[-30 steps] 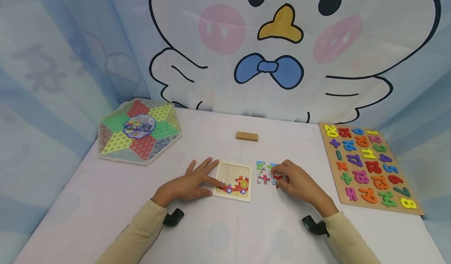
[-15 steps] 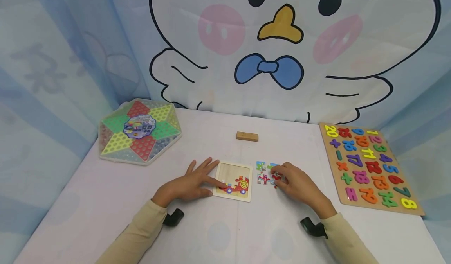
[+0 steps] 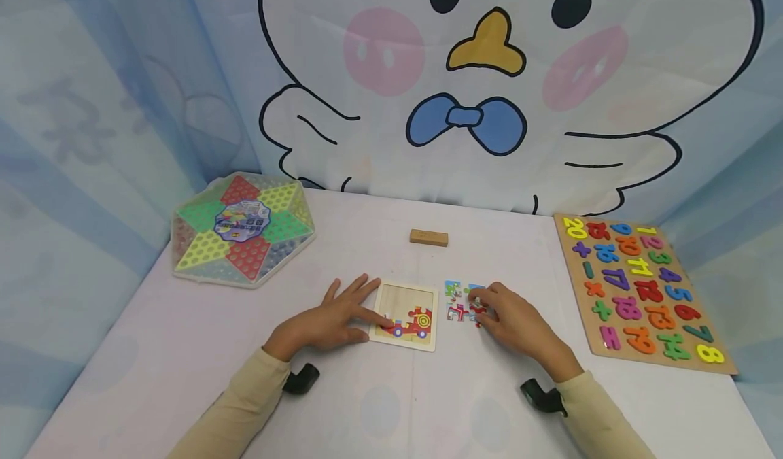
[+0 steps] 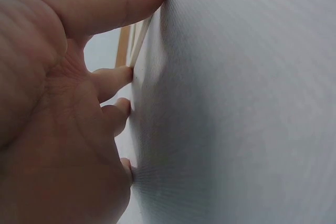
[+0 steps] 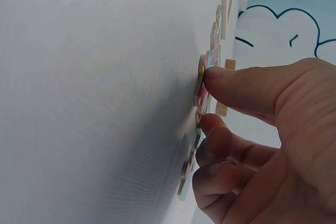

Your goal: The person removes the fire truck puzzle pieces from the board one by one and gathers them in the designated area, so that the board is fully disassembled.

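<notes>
A small wooden jigsaw tray (image 3: 396, 297) lies flat on the table, with joined pieces of a red vehicle picture (image 3: 419, 319) in its lower right part. My left hand (image 3: 330, 321) rests at the tray's left side, fingers spread and index fingertip over the picture. In the left wrist view its thumb (image 4: 121, 1) is by the tray's edge. Loose jigsaw pieces (image 3: 453, 289) lie just right of the tray. Over the rightmost ones, my right hand (image 3: 520, 316) has thumb and curled index finger at a red jigsaw piece (image 5: 200, 85), pinching it close to the table.
A wooden block (image 3: 429, 237) lies behind the tray. A hexagonal Chinese checkers board (image 3: 243, 228) is at the back left, and a number puzzle board (image 3: 645, 296) at the right. A printed curtain (image 3: 391, 153) hangs behind the table (image 3: 361, 241).
My right hand has shifted slightly left over the loose pieces, its fingers staying by the red piece. The left hand and the tray have stayed in place.
</notes>
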The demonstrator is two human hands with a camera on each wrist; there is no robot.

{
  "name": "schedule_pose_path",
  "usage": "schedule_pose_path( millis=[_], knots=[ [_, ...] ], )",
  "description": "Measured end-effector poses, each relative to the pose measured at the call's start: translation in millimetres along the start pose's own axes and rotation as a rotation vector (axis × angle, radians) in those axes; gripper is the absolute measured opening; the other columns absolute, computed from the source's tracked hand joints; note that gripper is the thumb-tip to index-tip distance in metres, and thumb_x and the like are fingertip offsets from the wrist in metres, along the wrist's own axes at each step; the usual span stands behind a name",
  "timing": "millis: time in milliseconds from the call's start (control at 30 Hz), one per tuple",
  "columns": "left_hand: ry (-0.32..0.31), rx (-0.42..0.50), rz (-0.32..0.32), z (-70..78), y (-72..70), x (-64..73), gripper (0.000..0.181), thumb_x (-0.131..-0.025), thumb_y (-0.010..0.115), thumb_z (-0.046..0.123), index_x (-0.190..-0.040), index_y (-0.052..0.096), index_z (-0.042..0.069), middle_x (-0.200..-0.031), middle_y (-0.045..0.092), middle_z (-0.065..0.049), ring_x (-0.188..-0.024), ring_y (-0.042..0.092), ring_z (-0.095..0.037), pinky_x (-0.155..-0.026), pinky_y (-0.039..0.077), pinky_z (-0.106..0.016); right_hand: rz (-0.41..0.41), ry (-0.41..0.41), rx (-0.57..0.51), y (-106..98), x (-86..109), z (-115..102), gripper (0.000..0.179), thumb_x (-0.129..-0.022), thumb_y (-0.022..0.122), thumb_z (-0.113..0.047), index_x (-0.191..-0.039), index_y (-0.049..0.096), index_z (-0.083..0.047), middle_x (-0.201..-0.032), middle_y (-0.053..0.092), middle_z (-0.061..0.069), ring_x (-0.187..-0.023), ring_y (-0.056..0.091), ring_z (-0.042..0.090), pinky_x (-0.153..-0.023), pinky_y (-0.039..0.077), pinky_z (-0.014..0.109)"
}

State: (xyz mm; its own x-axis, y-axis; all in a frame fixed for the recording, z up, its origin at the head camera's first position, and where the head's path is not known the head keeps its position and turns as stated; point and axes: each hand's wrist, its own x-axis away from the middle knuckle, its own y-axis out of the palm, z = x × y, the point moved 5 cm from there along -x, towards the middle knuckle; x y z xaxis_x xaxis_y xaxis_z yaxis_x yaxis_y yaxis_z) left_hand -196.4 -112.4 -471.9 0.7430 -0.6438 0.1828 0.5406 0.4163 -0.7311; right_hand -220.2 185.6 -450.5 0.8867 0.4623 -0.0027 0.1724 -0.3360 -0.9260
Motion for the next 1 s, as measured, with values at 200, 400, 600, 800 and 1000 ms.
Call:
schedule_pose_path(
  millis=[200,400,600,800,1000],
  knots=[
    [-0.005,0.003,0.002,-0.3,0.1,-0.3,0.041,-0.094,0.071,0.010,-0.131,0.072,0.028,-0.169,0.015,-0.018,-0.156,-0.001,-0.040,-0.117,-0.010,-0.068,0.011,0.040,-0.004,0,0.5,2,0.041,-0.090,0.077,-0.010,-0.128,0.062,-0.006,-0.104,0.063,0.007,-0.085,0.060,0.018,-0.071,0.053,0.037],
    [-0.003,0.002,0.002,-0.9,0.1,-0.3,0.041,-0.094,0.071,0.010,-0.131,0.072,0.028,-0.169,0.015,-0.018,-0.156,-0.002,-0.039,-0.117,-0.010,-0.068,-0.001,0.056,-0.003,0,0.4,3,0.047,-0.089,0.078,-0.011,-0.132,0.059,-0.004,-0.105,0.063,0.009,-0.084,0.059,0.019,-0.072,0.053,0.040],
    [0.002,-0.001,0.002,-1.4,0.5,-0.1,0.040,-0.094,0.071,0.011,-0.131,0.072,0.028,-0.169,0.015,-0.018,-0.156,-0.001,-0.039,-0.118,-0.009,-0.068,0.025,0.054,-0.043,-6,-4.0,5,0.046,-0.090,0.077,-0.011,-0.132,0.059,-0.004,-0.106,0.061,0.009,-0.082,0.054,0.017,-0.070,0.050,0.035],
    [0.012,0.002,0.005,-0.6,-0.6,0.6,0.040,-0.095,0.070,0.010,-0.131,0.072,0.027,-0.169,0.016,-0.019,-0.156,0.000,-0.041,-0.117,-0.009,-0.068,0.086,-0.020,-0.088,-17,-18.8,0,0.050,-0.090,0.075,-0.007,-0.138,0.058,-0.003,-0.132,0.057,0.018,-0.114,0.056,0.034,-0.096,0.053,0.051],
    [0.003,0.004,-0.003,-0.4,-0.8,0.2,0.040,-0.095,0.070,0.011,-0.131,0.072,0.027,-0.169,0.015,-0.018,-0.156,-0.001,-0.040,-0.117,-0.009,-0.068,0.002,-0.107,-0.068,-6,-31.4,-25,0.053,-0.092,0.074,-0.010,-0.143,0.057,-0.008,-0.147,0.048,0.020,-0.139,0.038,0.042,-0.107,0.043,0.061]
  ],
)
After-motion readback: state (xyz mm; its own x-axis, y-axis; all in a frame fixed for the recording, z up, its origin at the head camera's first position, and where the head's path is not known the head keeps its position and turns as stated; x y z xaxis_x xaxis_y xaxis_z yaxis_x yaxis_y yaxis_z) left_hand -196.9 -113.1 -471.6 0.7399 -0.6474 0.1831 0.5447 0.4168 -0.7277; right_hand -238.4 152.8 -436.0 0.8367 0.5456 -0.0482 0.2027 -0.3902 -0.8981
